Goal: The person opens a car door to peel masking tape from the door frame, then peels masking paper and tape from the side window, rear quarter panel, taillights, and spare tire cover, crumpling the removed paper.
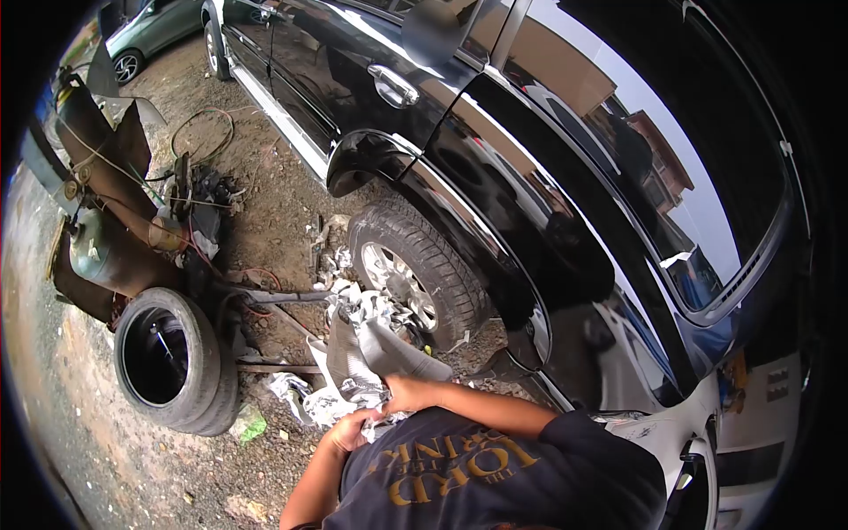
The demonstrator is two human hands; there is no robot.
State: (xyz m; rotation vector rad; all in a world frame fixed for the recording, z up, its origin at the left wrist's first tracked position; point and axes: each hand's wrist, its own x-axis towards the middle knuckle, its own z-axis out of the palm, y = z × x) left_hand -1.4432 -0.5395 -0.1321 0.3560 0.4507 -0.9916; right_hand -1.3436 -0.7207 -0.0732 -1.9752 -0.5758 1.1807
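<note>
My left hand (352, 429) and my right hand (406, 395) meet close in front of my dark printed shirt. Their fingers are closed on the near end of a bundle of crumpled paper (329, 405), white with grey print. Part of the grip is hidden behind the hands. Just beyond my right hand, a curved grey sheet (397, 353) and a ribbed grey piece (355, 360) stick up; whether they join the bundle I cannot tell. More crumpled paper (375, 307) lies against the wheel (402, 274) of a black car.
The black car (353, 71) fills the right side, its rear door and wheel arch nearest. Stacked tires (208, 353) stand at left on gravel, beside a gas cylinder (97, 252). Metal bars (283, 298) and a hose (231, 132) lie on the ground. A green car (159, 40) is farther back.
</note>
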